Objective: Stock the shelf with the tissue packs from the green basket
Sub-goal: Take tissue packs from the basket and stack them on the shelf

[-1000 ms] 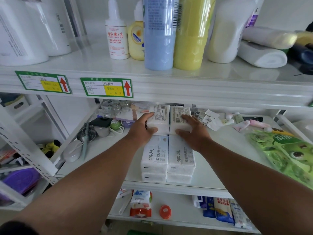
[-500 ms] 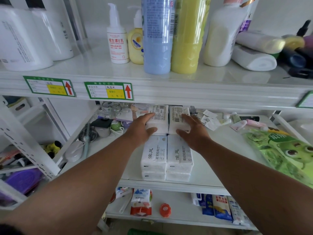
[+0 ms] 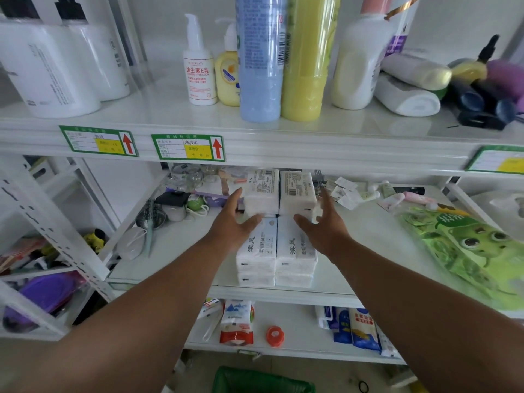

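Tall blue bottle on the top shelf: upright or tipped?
Upright. The blue bottle stands on its base on the top shelf, beside the yellow bottle.

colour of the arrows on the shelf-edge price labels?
Red, pointing up, on green-bordered price labels with yellow patches. Clearest in the head view, the only one.

On the middle shelf (image 3: 382,231), two rear tissue packs (image 3: 280,191) sit at twelve o'clock behind the front stacks (image 3: 276,251) (side by side); the basket (image 3: 255,381) lies at six o'clock, below.
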